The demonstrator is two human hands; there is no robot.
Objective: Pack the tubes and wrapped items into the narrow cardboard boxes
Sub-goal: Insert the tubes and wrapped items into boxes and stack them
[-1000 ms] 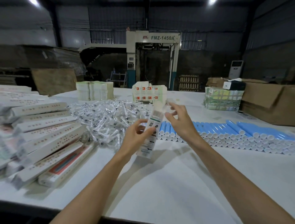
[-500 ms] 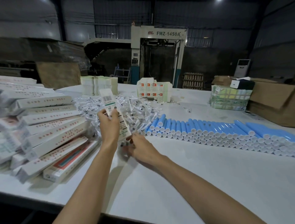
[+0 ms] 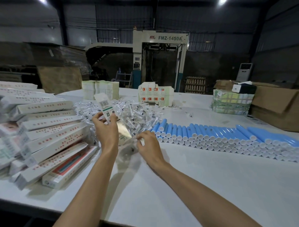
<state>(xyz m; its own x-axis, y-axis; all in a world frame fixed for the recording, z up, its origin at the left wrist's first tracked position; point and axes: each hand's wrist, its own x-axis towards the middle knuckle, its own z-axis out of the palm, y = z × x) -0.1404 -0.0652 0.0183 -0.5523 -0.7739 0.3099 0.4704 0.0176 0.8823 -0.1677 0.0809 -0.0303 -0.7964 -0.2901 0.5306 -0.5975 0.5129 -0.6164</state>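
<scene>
Blue tubes [image 3: 218, 132] rowed; wrapped items [image 3: 137, 111] heaped (clear film); narrow box [image 3: 104, 103] tilted.

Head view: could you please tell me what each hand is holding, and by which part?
The left hand grips the narrow box around its middle, barcoded flap up. The right hand seems to pinch a wrapped item; where, I cannot tell.

Blue tubes [image 3: 226, 136] with white caps; white, red-lettered boxes [image 3: 48, 129].

A: What fills the hall?
B: A grey FMZ-1450A machine [image 3: 161, 48] stands against dark corrugated walls [image 3: 123, 17], two ceiling lights [image 3: 222, 1] glaring above.
A: And nearer?
B: A white tabletop [image 3: 178, 186], a standing air conditioner [image 3: 245, 72] at right.
</scene>
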